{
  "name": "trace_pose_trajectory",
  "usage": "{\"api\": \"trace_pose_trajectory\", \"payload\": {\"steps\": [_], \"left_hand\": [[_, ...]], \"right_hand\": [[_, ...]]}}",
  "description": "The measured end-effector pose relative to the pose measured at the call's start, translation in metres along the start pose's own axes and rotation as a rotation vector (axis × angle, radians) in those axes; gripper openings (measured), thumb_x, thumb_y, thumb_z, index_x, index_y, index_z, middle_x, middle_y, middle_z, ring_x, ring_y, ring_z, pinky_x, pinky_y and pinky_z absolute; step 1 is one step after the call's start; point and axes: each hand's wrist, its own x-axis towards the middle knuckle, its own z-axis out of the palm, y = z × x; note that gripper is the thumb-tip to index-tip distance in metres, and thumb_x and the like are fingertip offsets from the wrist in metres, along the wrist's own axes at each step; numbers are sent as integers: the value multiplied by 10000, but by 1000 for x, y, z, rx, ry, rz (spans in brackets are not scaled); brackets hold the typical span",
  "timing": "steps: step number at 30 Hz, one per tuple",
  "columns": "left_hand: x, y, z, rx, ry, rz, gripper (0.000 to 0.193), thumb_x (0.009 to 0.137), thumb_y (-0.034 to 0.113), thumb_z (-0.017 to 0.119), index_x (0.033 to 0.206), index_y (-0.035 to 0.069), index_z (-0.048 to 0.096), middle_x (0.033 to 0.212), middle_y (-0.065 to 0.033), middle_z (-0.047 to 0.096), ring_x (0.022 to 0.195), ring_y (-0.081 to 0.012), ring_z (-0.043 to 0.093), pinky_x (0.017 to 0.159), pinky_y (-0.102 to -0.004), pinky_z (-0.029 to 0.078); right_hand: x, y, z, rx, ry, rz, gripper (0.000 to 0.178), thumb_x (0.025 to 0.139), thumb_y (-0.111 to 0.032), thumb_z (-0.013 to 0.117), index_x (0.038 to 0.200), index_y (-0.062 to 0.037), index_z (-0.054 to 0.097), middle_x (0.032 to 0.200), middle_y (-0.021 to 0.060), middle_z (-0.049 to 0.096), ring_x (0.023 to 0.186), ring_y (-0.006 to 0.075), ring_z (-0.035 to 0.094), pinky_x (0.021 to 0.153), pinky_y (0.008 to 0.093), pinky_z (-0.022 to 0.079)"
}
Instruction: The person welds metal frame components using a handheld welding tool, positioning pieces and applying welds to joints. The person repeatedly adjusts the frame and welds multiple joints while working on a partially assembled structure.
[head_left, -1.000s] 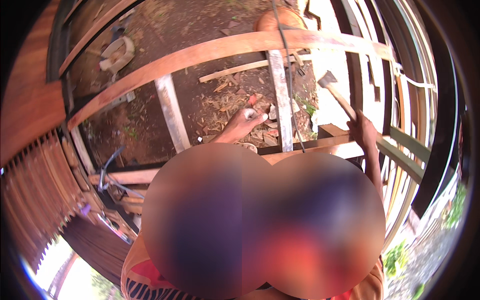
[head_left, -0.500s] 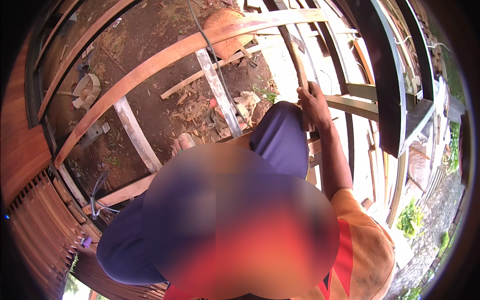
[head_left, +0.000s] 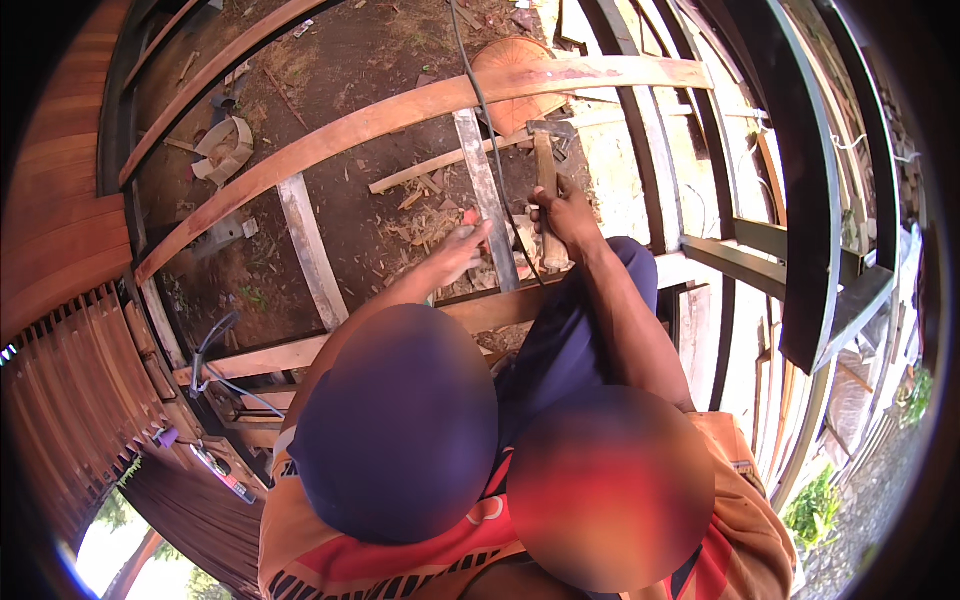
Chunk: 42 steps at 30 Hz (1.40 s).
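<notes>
My right hand (head_left: 568,215) is wrapped round the wooden handle of a hammer (head_left: 546,165). Its dark metal head points away from me, above the far side of the frame. My left hand (head_left: 458,258) is just left of a short, whitish-stained wooden crosspiece (head_left: 480,165), its fingers bent toward that piece. Whatever the left fingers may hold is too small or too smeared to make out. The crosspiece runs between a long reddish wooden rail (head_left: 390,115) and a nearer rail (head_left: 500,308) in front of my knees.
Another crosspiece (head_left: 312,250) joins the rails farther left. A dark cable (head_left: 480,95) hangs across the frame. Wood chips and scraps (head_left: 425,230) litter the earth below. Dark beams (head_left: 800,200) rise at the right, and a slatted wooden panel (head_left: 85,380) stands at the left.
My right hand has brought the hammer left, from beside the dark beams to near the crosspiece. My left hand has reached forward from near my body. The view has shifted.
</notes>
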Motion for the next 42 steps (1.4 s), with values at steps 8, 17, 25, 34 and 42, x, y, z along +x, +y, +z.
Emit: {"api": "trace_pose_trajectory", "payload": {"steps": [8, 17, 25, 34, 42], "left_hand": [[53, -23, 42, 106, 42, 138, 648, 1093, 465, 449, 1571, 31, 395, 1496, -150, 538, 1387, -256, 498, 1136, -401, 400], [47, -35, 33, -91, -1, 195, 587, 1055, 567, 544, 1174, 21, 723, 1043, -92, 764, 968, -153, 708, 859, -353, 573], [18, -10, 1, 721, 233, 273, 808, 910, 656, 669, 1235, -84, 667, 1140, -285, 701, 1117, -389, 672, 956, -471, 528], [-133, -45, -131, -60, 748, 639, 449, 1086, 312, 567, 1153, -114, 692, 1092, -194, 749, 1033, -263, 736, 916, -360, 584], [-157, -129, -178, -177, 959, 411, 435, 1051, 336, 627, 1105, -88, 710, 1010, -142, 741, 920, -223, 717, 832, -344, 581]], "right_hand": [[4, 3, 29, -262, -111, -216, 569, 1009, -87, 621, 1505, 77, 395, 1175, 215, 693, 841, 232, 696, 687, 344, 581], [-7, -16, 33, -381, -202, -148, 656, 1015, -166, 673, 1575, -9, 370, 935, 64, 655, 672, 120, 581, 577, 278, 494], [-54, -28, -28, -59, 10, -110, 293, 1002, -290, 727, 1134, -58, 605, 815, -12, 571, 636, 69, 520, 553, 221, 422], [-128, -11, -186, -1081, 482, -314, 614, 876, -212, 731, 1392, 69, 553, 1141, 306, 689, 1049, 399, 694, 941, 449, 533], [-185, 139, -191, -934, 611, -270, 661, 832, -206, 752, 1395, 63, 533, 1158, 292, 667, 1077, 419, 679, 964, 453, 538]]}}
